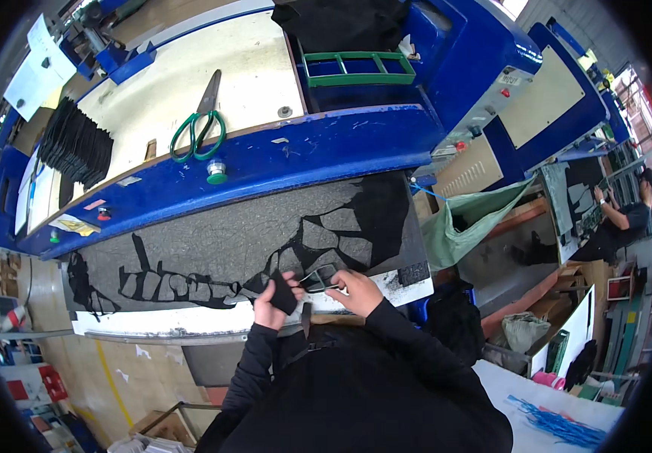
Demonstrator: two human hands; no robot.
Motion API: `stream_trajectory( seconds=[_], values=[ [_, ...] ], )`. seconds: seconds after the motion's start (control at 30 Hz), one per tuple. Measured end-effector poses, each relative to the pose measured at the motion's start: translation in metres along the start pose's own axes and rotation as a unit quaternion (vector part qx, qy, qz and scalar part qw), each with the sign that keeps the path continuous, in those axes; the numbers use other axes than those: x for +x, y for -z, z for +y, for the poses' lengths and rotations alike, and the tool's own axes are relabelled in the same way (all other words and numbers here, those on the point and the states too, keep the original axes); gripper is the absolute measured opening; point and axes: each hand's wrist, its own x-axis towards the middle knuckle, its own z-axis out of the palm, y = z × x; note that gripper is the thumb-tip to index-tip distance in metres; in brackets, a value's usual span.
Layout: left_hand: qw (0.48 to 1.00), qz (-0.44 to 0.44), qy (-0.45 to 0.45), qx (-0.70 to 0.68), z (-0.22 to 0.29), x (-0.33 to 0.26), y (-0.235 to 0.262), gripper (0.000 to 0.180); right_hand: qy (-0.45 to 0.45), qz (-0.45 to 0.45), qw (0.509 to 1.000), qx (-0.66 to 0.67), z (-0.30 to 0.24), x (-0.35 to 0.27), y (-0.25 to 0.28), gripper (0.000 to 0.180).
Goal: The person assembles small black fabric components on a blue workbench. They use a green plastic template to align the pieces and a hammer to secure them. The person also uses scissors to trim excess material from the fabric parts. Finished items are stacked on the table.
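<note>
My left hand (267,308) is closed on a black fabric piece (283,294) above the near edge of the grey work surface (212,219). To its right, the bent fingers of my right hand (357,293) pinch the edge of a small thin-walled frame, greenish and shaped like a cutting die (317,287). A black fabric sheet (382,219) with several die-shaped holes lies beneath and beyond my hands. Its cut-out strip (182,288) runs left along the near side of the surface. The fingertips of my left hand are partly hidden by the fabric.
Beyond stands a blue machine (303,140) with green-handled scissors (203,124) and stacked black pieces (77,143) on its pale top. A green frame (360,69) sits farther back. Right of the surface hangs a green sack (469,223). Another person (620,223) works at far right.
</note>
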Motion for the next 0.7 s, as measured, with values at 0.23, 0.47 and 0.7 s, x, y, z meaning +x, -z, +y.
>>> stream_trajectory(
  seconds=[0.23,0.47,0.7],
  values=[
    [0.932,0.162,-0.107,0.305,0.057,-0.020,0.022,0.030,-0.016,-0.089,0.992,-0.092,0.029,-0.034,-0.050,0.035],
    [0.538,0.125,-0.244,0.797,0.026,0.048,-0.010,0.047,0.079,0.010,0.970,-0.230,-0.020,0.001,-0.016,0.085],
    [0.459,0.012,-0.165,0.873,0.033,0.069,-0.012,0.032,0.118,0.030,0.970,-0.209,0.033,0.023,-0.012,0.071]
  ],
)
